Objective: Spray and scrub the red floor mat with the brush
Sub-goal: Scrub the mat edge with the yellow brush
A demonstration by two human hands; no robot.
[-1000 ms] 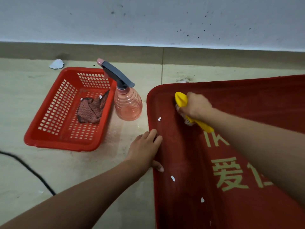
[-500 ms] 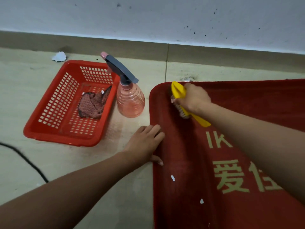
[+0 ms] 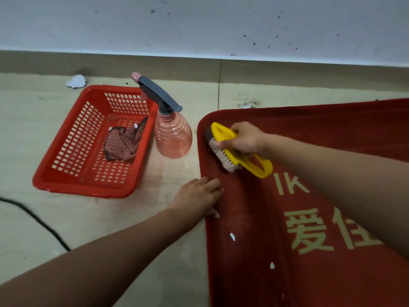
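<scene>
**Brush down at mat corner, left hand bracing edge**

Red floor mat [image 3: 254,273] lies under both hands. Red basket [image 3: 84,189] sits well left of the left hand [image 3: 197,198], cloth [image 3: 124,145] inside. Pink spray bottle [image 3: 172,138] stands upright, just left of the right hand [image 3: 245,139]. Yellow brush [image 3: 223,134] has bristles on the mat; right hand curled round it. Left hand flat, fingers straight and together, pressing the mat's left edge.
</scene>
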